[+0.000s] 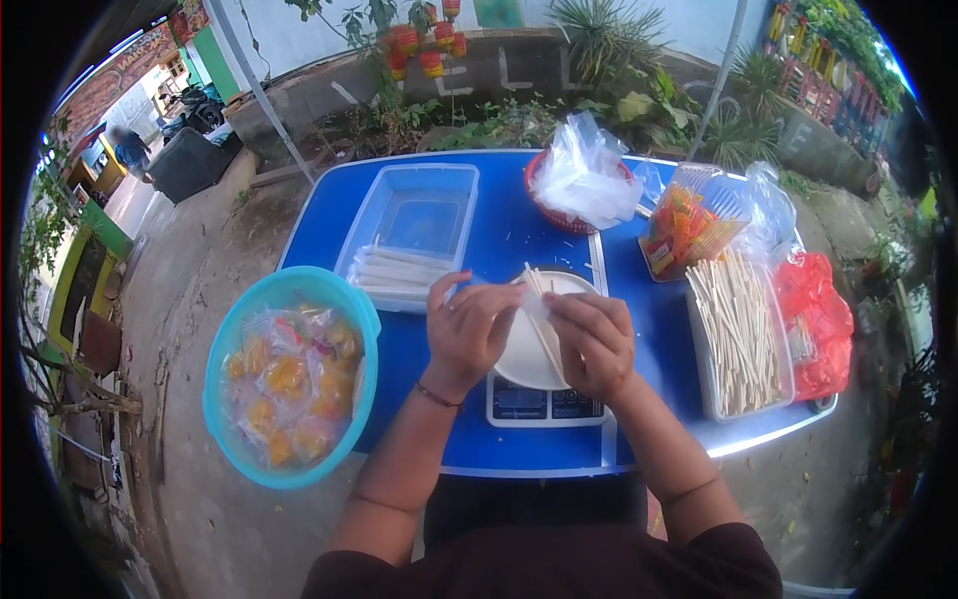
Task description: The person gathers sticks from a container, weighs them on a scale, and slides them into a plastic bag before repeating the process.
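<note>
- From the head camera, the person's left hand (467, 331) and right hand (592, 342) met over a small digital scale (534, 399) at the near edge of a blue table (519, 240).
- Both hands were pinching a clear narrow bag (540, 317) that held a few thin wooden sticks (533, 281); the stick ends poked up just above the fingertips. The left fingers were curled at the bag's left edge, the right fingers pressed on it from the other side.
- Beneath the bag sat the scale's round white plate (519, 354), mostly hidden by the hands.
- Left of the scale, a turquoise bowl (289, 285) overhung the table edge, full of small wrapped packets with orange and yellow contents.
- Behind the left hand lay a clear plastic tub (414, 205) with filled white packs stacked at its near end.
- To the right stood a clear tray of loose sticks (738, 334), with a red plastic bag (823, 324) just beside it.
- Farther back were a red basket (559, 215) stuffed with clear bags and a container of colourful sweets (684, 230).
</note>
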`<state>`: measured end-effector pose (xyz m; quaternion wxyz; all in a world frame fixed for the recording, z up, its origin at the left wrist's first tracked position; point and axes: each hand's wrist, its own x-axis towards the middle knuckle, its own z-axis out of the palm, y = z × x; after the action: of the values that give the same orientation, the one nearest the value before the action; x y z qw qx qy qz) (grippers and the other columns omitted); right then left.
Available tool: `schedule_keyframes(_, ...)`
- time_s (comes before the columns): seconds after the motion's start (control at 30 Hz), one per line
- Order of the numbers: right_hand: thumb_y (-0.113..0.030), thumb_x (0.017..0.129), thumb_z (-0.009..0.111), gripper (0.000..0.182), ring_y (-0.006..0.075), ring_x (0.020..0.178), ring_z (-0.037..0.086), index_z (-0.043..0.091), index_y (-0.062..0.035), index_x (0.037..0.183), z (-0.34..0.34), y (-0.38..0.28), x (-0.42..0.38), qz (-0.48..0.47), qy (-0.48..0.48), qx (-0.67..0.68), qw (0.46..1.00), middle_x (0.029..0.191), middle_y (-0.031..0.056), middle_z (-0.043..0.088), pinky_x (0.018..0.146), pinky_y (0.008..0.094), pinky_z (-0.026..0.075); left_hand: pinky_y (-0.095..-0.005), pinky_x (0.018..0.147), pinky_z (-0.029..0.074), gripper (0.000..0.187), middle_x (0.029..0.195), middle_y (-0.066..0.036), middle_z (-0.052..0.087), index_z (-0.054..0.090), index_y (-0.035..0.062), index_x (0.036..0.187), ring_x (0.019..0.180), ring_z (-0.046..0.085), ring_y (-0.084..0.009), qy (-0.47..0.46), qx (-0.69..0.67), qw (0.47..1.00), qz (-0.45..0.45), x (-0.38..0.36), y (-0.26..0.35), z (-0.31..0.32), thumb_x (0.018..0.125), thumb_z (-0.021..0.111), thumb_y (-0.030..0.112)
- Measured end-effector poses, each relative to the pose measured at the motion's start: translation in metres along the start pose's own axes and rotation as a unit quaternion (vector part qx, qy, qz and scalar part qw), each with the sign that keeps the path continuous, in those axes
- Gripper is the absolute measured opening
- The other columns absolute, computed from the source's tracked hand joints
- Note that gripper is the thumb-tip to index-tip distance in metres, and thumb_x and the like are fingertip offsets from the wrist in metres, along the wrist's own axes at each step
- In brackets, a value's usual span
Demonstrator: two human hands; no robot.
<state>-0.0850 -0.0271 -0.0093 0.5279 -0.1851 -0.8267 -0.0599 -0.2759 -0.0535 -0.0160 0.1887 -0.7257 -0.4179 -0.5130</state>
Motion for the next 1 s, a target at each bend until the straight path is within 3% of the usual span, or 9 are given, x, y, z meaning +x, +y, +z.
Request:
schedule_keyframes(0.07, 0.006, 0.071, 0.066, 0.033, 0.0253, 0.097, 0.063, 0.069, -0.0017, 0.103, 0.0, -0.001, -0.001, 0.032, 0.013, 0.031, 0.999, 0.112, 0.0099, 0.066, 0.082, 0.0347, 0.049, -0.0337, 0.087, 0.047, 0.019, 0.088, -0.002, 0.07, 0.061, 0.0093, 0.097, 0.085, 0.067, -0.0176, 0.008, -0.018, 0.999, -0.03, -0.002, 0.004, 0.003, 0.083, 0.073, 0.004)
schedule_keyframes(0.17, 0.011, 0.073, 0.067, 0.043, 0.0306, 0.1, 0.063, 0.061, 0.0002, 0.114, 0.0, -0.001, 0.0, 0.075, 0.004, 0.112, 0.991, 0.115, 0.0156, 0.063, 0.086, 0.0373, 0.051, -0.0247, 0.072, 0.046, 0.02, 0.086, -0.004, 0.068, 0.061, 0.0076, 0.092, 0.077, 0.061, -0.0094, -0.02, -0.193, 0.958, -0.211, 0.002, 0.014, 0.0, 0.08, 0.078, 0.005)
schedule_keyframes(0.27, 0.009, 0.076, 0.068, 0.047, 0.0302, 0.102, 0.063, 0.056, 0.0, 0.121, 0.004, -0.007, -0.001, 0.152, 0.025, 0.217, 0.964, 0.115, 0.0167, 0.063, 0.085, 0.0361, 0.052, -0.0226, 0.067, 0.045, 0.02, 0.089, -0.005, 0.068, 0.061, 0.0063, 0.091, 0.076, 0.058, -0.0054, -0.111, -0.288, 0.91, -0.278, -0.005, -0.003, 0.0, 0.081, 0.078, 0.01)
schedule_keyframes(0.3, 0.005, 0.08, 0.069, 0.053, 0.0268, 0.101, 0.064, 0.048, 0.0, 0.128, 0.005, -0.004, -0.006, 0.148, 0.014, 0.216, 0.965, 0.113, 0.0168, 0.064, 0.082, 0.0338, 0.054, -0.0227, 0.066, 0.046, 0.022, 0.088, -0.005, 0.067, 0.06, 0.0066, 0.093, 0.075, 0.058, -0.0058, -0.105, -0.363, 0.871, -0.315, -0.007, -0.007, 0.001, 0.082, 0.078, 0.011)
schedule_keyframes(0.47, 0.0, 0.083, 0.071, 0.054, 0.0174, 0.09, 0.066, 0.042, -0.0002, 0.13, 0.011, -0.011, -0.014, 0.255, -0.037, 0.383, 0.887, 0.1, 0.0133, 0.065, 0.075, 0.0288, 0.053, -0.021, 0.066, 0.047, 0.028, 0.082, -0.001, 0.06, 0.053, 0.0081, 0.1, 0.075, 0.059, -0.0067, -0.067, -0.604, 0.654, -0.451, -0.003, -0.005, 0.0, 0.086, 0.076, 0.016)
schedule_keyframes(0.57, -0.004, 0.084, 0.073, 0.05, 0.014, 0.083, 0.066, 0.044, -0.0012, 0.125, 0.012, -0.015, -0.015, 0.312, -0.046, 0.425, 0.849, 0.092, 0.0083, 0.064, 0.072, 0.0269, 0.053, -0.0196, 0.066, 0.047, 0.034, 0.083, -0.001, 0.061, 0.05, 0.0093, 0.102, 0.076, 0.059, -0.0066, -0.086, -0.585, 0.678, -0.437, -0.009, -0.005, 0.007, 0.084, 0.078, 0.014)
schedule_keyframes(0.7, -0.002, 0.087, 0.07, 0.042, 0.0129, 0.079, 0.065, 0.046, -0.0017, 0.121, 0.008, -0.015, -0.008, 0.454, -0.043, 0.496, 0.739, 0.087, 0.0055, 0.062, 0.07, 0.025, 0.052, -0.025, 0.073, 0.052, 0.044, 0.095, -0.004, 0.066, 0.049, 0.0089, 0.107, 0.086, 0.064, -0.01, -0.059, -0.534, 0.723, -0.435, -0.001, 0.004, 0.006, 0.078, 0.082, 0.009)
schedule_keyframes(0.9, 0.0, 0.086, 0.068, 0.037, 0.0096, 0.075, 0.06, 0.048, -0.0012, 0.117, 0.012, 0.005, -0.019, 0.436, 0.005, 0.495, 0.752, 0.084, 0.0042, 0.059, 0.067, 0.0238, 0.05, -0.024, 0.074, 0.052, 0.031, 0.098, -0.004, 0.066, 0.057, 0.0057, 0.109, 0.091, 0.066, -0.0111, -0.122, -0.597, 0.607, -0.51, 0.0, -0.001, 0.004, 0.084, 0.075, 0.006)
schedule_keyframes(1.0, 0.001, 0.085, 0.068, 0.039, 0.0105, 0.075, 0.06, 0.046, -0.0005, 0.118, 0.012, 0.005, -0.017, 0.446, 0.015, 0.506, 0.738, 0.084, 0.0046, 0.059, 0.067, 0.0242, 0.05, -0.0219, 0.072, 0.05, 0.022, 0.096, -0.004, 0.066, 0.059, 0.0054, 0.104, 0.086, 0.065, -0.0098, -0.116, -0.565, 0.634, -0.515, 0.0, -0.001, 0.005, 0.086, 0.072, 0.006)
